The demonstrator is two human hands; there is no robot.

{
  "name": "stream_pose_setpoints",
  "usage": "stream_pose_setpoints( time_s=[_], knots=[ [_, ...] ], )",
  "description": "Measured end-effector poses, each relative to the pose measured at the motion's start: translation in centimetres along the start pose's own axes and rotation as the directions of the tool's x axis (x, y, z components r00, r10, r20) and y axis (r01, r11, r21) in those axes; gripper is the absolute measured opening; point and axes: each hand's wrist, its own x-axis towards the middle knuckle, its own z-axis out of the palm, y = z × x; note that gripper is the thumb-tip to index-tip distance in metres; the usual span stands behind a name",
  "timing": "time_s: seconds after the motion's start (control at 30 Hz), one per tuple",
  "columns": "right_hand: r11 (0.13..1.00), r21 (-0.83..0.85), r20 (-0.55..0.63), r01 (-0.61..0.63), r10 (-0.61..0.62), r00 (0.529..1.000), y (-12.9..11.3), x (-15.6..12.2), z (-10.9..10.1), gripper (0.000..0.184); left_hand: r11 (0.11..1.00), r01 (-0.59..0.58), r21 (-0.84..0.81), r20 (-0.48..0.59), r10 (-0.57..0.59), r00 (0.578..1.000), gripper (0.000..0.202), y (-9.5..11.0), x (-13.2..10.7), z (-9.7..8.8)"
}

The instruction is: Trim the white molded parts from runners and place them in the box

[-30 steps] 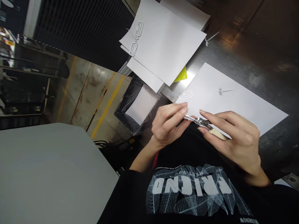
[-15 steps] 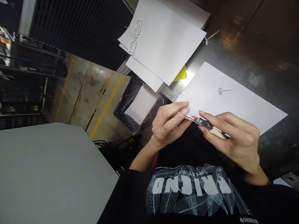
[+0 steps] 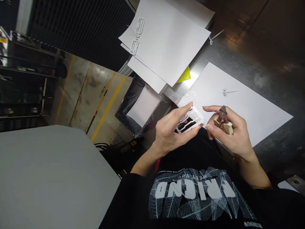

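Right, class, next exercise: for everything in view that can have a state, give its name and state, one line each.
left hand, holding the white frame
right hand, gripping the cream-handled tool
white frame, held between thumb and fingers
cream-handled tool, handles spread apart
large white sheet, lying flat
small white piece, lying on that sheet
yellow-green ruler, partly covered by stacked paper
black-lined box, open, paper inside

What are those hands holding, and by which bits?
The left hand holds a white frame by its edges; the right hand holds a pliers-like tool by its cream handles.
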Motion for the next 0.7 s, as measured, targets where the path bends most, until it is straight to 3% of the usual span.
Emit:
stream_pose_setpoints(
  time_s=[0.3,0.43,0.57,0.7],
  knots=[
    [1.000,-0.010,-0.076,0.011,-0.011,0.997,0.7,-0.3,0.5,0.026,0.999,-0.036,0.028,-0.017,0.037,0.999,0.054,0.4,-0.1,0.0],
    [0.990,-0.120,-0.125,0.075,-0.090,0.988,0.8,-0.2,0.7,0.026,0.999,-0.017,0.049,-0.010,0.017,1.000,0.052,0.2,-0.1,0.1],
    [0.946,-0.290,-0.079,0.147,-0.176,0.981,1.3,0.1,0.7,0.027,0.999,-0.021,0.040,0.024,0.020,1.000,0.052,-0.5,-0.6,0.3],
    [0.938,-0.324,-0.056,0.125,-0.151,0.987,1.9,0.0,0.9,0.028,1.000,-0.003,0.025,0.046,0.002,0.999,0.053,-0.9,-1.1,0.3]
  ],
)
